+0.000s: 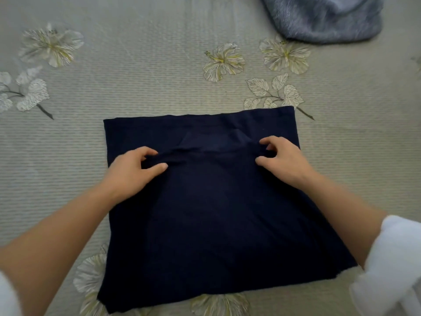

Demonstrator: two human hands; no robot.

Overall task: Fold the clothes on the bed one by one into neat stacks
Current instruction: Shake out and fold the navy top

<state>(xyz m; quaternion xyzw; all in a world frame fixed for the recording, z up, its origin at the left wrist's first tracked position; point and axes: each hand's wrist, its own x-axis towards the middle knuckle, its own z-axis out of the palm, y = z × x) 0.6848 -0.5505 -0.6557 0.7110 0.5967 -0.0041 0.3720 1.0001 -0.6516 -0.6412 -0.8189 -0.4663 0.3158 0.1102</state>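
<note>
Dark navy cloth garment (pixel 216 213): near edge of floral-quilted bed (pixel 136 87). Our left hand (pixel 134 172) and right hand (pixel 287 160) pinched its raised crease; we judged an even, aligned lift best.

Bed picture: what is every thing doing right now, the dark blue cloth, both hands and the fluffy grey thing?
navy garment: lying flat in a rectangle, a ridge lifted near its far end.
left hand: pinches the ridge's left end.
right hand: pinches the ridge's right end.
grey fluffy cloth: bunched, far right, untouched.
bedspread: spread flat beneath.
</note>
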